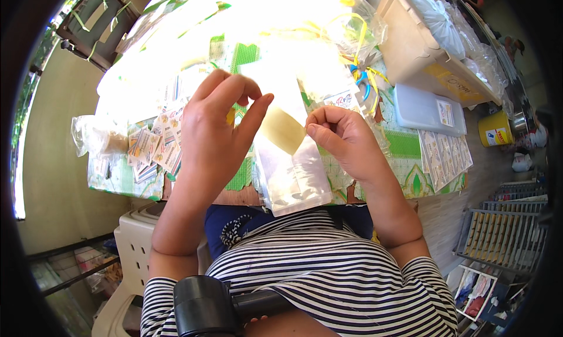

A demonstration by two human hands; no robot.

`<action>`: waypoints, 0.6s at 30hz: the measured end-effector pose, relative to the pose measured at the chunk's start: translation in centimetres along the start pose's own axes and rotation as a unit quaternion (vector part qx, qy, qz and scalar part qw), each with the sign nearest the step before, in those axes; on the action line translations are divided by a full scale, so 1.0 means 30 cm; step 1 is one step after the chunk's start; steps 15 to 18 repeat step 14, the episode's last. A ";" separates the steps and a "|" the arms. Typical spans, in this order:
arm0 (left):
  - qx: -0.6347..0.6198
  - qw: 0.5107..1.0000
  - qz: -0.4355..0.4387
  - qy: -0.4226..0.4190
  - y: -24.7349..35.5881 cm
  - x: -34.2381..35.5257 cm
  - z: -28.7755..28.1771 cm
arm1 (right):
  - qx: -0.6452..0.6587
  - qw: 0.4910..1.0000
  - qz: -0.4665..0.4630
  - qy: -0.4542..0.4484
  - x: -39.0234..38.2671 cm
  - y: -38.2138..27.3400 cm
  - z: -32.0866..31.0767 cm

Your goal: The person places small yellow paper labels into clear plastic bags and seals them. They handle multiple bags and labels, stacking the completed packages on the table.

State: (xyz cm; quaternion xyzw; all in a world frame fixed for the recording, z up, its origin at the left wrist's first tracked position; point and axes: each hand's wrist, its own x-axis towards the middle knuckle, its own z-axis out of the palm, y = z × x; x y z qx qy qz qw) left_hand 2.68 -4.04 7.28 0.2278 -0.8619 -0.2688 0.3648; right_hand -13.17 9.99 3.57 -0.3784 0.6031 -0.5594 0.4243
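My right hand (pixel 347 139) pinches the right corner of a small pale-yellow sheet (pixel 282 130), like a label or its backing paper, between thumb and forefinger. My left hand (pixel 220 117) is raised on the sheet's other side, with thumb and forefinger brought close together. Whatever its fingertips may hold is too small and washed out to make out. Beneath both hands a stack of clear plastic pouches (pixel 296 187) lies lengthwise, its near end reaching over the table's front edge.
Printed labels (pixel 167 140) lie scattered at left beside a plastic-wrapped roll (pixel 111 142). On the right are blue-handled scissors (pixel 365 85), a translucent lidded box (pixel 428 111), label sheets (pixel 444 158) and a large beige bin (pixel 425 49) with bags. Glare whitens the far table.
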 end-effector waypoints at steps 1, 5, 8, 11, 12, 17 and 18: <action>-0.031 0.999 -0.015 -0.037 0.010 -0.020 0.000 | 0.035 0.999 -0.004 0.017 -0.001 0.008 0.007; -0.156 0.978 -0.070 -0.118 0.030 -0.070 0.056 | 0.105 0.994 -0.035 0.008 -0.007 0.027 0.037; -0.211 0.964 -0.114 -0.112 0.014 -0.077 0.080 | 0.121 0.992 -0.045 0.010 -0.003 0.036 0.048; -0.223 0.960 -0.125 -0.114 0.003 -0.089 0.083 | 0.135 0.990 -0.043 0.010 -0.009 0.041 0.054; -0.214 0.962 -0.125 -0.114 0.002 -0.092 0.083 | 0.137 0.990 -0.040 0.007 -0.011 0.042 0.055; -0.205 0.964 -0.123 -0.115 0.001 -0.093 0.083 | 0.139 0.989 -0.040 0.005 -0.012 0.041 0.054; -0.205 0.964 -0.123 -0.115 0.001 -0.093 0.083 | 0.139 0.989 -0.040 0.005 -0.012 0.041 0.054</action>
